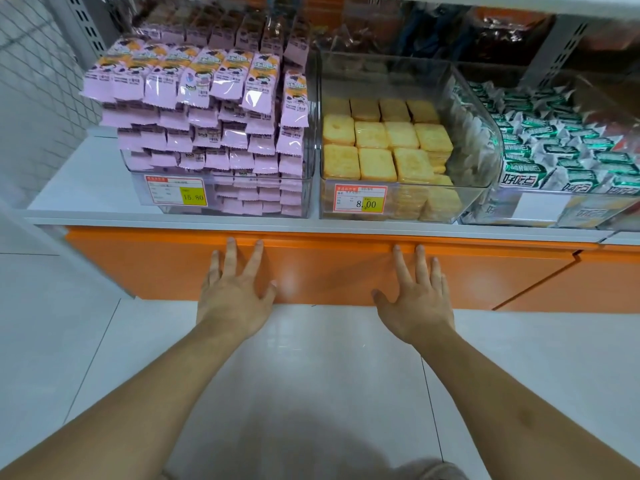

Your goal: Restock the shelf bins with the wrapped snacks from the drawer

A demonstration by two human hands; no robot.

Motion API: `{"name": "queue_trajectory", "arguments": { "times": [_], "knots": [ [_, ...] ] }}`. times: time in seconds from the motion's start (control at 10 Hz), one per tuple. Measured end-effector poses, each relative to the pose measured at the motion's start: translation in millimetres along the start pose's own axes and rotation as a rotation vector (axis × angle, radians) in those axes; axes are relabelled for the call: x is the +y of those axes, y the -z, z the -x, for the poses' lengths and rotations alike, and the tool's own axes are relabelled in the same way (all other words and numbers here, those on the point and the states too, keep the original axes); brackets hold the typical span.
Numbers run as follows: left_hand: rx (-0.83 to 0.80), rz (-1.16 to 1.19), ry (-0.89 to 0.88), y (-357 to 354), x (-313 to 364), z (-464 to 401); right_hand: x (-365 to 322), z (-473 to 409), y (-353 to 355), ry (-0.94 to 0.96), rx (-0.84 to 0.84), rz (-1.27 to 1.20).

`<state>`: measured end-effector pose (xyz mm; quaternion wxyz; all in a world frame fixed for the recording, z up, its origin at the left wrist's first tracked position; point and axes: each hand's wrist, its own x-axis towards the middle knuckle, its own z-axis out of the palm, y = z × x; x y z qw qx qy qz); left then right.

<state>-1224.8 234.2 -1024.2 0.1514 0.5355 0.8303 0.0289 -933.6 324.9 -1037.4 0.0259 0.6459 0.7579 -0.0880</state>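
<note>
An orange drawer front (329, 268) runs under the white shelf and looks flush with it. My left hand (235, 292) lies flat on it with fingers spread, fingertips at its top edge. My right hand (415, 296) presses flat on it the same way, further right. Above on the shelf stand three clear bins: the left bin (308, 133) is heaped with pink wrapped snacks (207, 109), the middle bin (465, 188) holds yellow wrapped biscuits (384, 147), and the right bin (540, 202) holds green-and-white wrapped snacks (561, 150). The drawer's inside is hidden.
The white shelf (79, 181) has bare surface left of the pink bin. A wire mesh panel (38, 81) closes the left side. Another orange drawer front (588, 282) adjoins on the right. More dark-wrapped goods (415, 29) sit behind the bins. Pale tiled floor (311, 375) lies below.
</note>
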Motion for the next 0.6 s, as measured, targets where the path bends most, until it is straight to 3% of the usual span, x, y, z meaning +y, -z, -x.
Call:
{"name": "queue_trajectory", "arguments": {
  "times": [0.4,0.6],
  "knots": [
    [-0.006,0.257,-0.073,17.1,-20.6,15.6,1.6,5.7,32.1,0.014,-0.115,-0.131],
    [-0.005,0.297,-0.222,63.4,5.3,62.2,-11.4,32.3,77.9,0.103,-0.077,-0.247]
  ]
}}
